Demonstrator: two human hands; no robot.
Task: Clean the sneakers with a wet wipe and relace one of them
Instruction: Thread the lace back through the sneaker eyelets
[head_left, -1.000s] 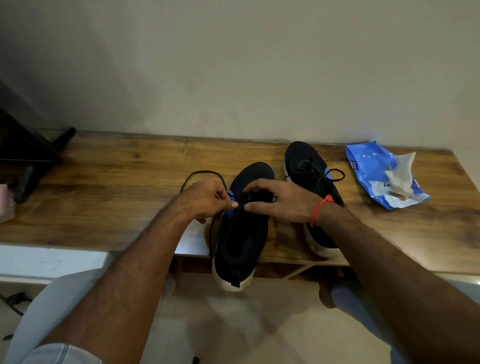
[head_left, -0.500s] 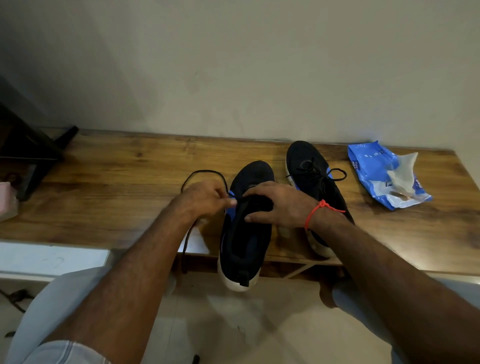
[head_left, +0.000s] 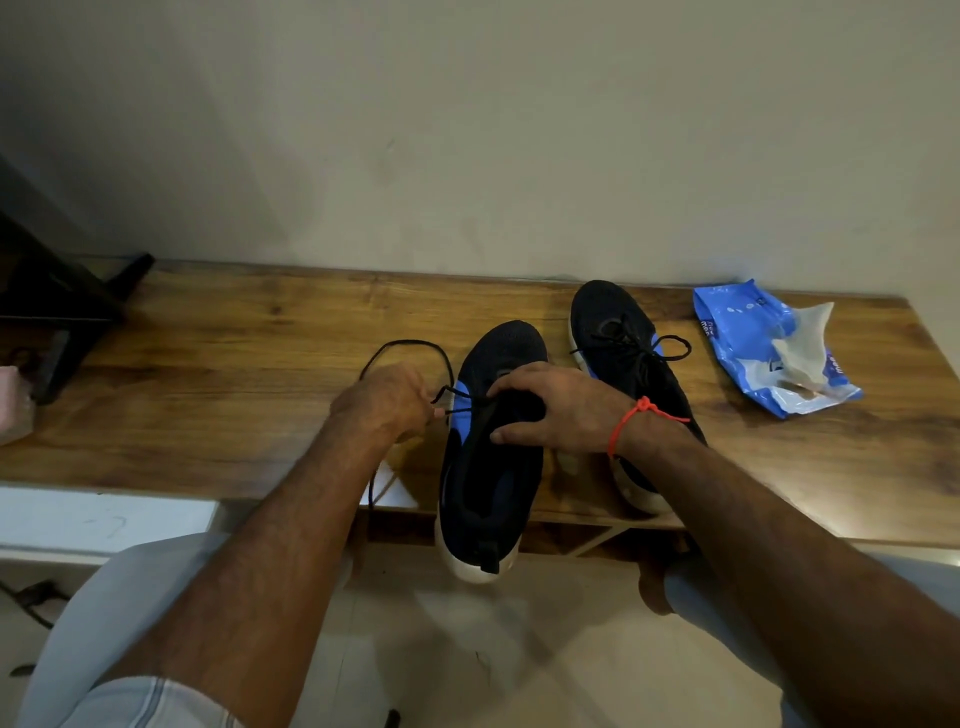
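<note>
A: Surface?
B: Wood-grain bench (head_left: 208, 374) under a plain wall.

A: Changes, left to right?
B: Left hand (head_left: 387, 400) pinches the thin black lace (head_left: 410, 344); its tip now pokes out past the blue eyelet side, so one more pass looks threaded. Right hand (head_left: 558, 408) stays gripped over the unlaced sneaker (head_left: 488, 483), knit upper, white sole, heel overhanging the edge.

A: Further right?
B: Laced sneaker (head_left: 618, 332); crinkled blue wipe pack (head_left: 748, 332), unmoved.
</note>
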